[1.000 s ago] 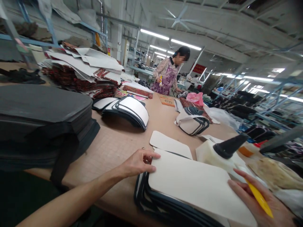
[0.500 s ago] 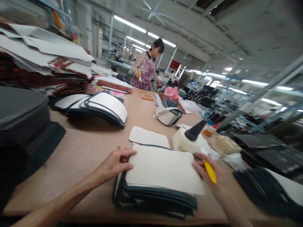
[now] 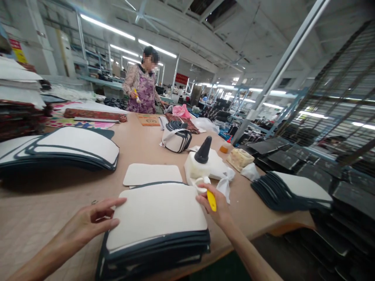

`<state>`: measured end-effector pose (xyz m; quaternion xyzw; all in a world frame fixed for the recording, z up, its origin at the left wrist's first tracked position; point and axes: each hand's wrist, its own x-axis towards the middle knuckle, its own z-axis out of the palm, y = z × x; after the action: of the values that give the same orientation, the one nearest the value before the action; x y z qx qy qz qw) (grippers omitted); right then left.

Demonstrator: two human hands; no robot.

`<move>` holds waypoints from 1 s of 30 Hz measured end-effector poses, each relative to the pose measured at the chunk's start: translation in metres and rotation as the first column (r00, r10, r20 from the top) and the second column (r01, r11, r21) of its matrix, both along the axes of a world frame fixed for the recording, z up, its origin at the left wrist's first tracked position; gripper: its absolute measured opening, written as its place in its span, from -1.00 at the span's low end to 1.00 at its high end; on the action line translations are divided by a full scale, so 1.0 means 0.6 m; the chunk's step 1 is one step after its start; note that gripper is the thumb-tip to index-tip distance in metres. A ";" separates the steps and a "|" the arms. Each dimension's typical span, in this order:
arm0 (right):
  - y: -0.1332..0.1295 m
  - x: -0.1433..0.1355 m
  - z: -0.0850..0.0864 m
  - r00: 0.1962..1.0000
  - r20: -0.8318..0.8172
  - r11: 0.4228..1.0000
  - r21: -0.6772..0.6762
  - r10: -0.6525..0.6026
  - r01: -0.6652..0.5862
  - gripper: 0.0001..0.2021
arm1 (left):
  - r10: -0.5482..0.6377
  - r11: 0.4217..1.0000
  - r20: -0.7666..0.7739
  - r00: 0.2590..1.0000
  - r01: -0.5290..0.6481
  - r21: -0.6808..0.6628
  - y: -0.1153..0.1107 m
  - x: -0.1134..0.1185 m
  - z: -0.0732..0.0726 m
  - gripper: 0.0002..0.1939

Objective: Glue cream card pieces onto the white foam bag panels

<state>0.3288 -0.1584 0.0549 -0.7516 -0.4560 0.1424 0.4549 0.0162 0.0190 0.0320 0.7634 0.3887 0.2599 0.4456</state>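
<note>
A white, round-cornered sheet [image 3: 159, 218] lies on top of a stack of dark-edged panels [image 3: 164, 249] in front of me. My left hand [image 3: 95, 218] is at the sheet's left edge, its thumb and index finger apart and their tips touching it. My right hand [image 3: 215, 203] is closed on a brush [image 3: 211, 200] with a yellow handle; its fingertips meet the sheet's upper right edge. Just behind that hand stands a white plastic container [image 3: 195, 166] with a black cone [image 3: 204, 150] on it. Another white sheet [image 3: 152, 174] lies behind the stack.
Curved panels are piled at left [image 3: 73, 144], and another panel stack [image 3: 287, 191] sits at right near the table edge. Farther back are a bundle of panels [image 3: 175, 138], a small orange bottle [image 3: 225, 146] and a yellowish block [image 3: 240, 159]. A co-worker [image 3: 142, 84] stands across the table holding a brush.
The view has swung to the right, so everything sits farther left. Both hands stay at the edges of the top sheet, with the brush still in my right hand.
</note>
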 end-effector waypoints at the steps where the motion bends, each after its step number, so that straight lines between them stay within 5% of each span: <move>1: 0.001 -0.001 -0.002 1.000 0.006 1.000 -0.002 -0.004 0.004 -0.70 | -0.020 0.999 -0.003 1.000 0.019 -0.036 0.000 0.000 0.007 -0.61; 5: 0.003 -0.007 -0.002 0.999 0.044 1.000 0.001 -0.026 0.026 -0.74 | -0.064 0.986 0.009 0.998 0.064 -0.152 -0.001 -0.001 0.020 -0.63; 21: 0.002 -0.026 -0.014 0.973 0.208 0.993 -0.045 -0.100 0.112 -0.73 | -0.091 0.980 0.065 0.994 0.101 -0.173 -0.006 -0.001 -0.010 -0.54; 30: 0.003 -0.026 -0.019 0.950 0.277 0.981 -0.088 -0.142 0.172 -0.67 | -0.109 0.970 0.076 0.991 0.123 -0.208 -0.027 0.004 0.023 -0.54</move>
<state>0.3131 -0.1566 0.0435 -0.8221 -0.4437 0.0273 0.3558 0.0188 0.0029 0.0456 0.7240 0.3545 0.2150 0.5513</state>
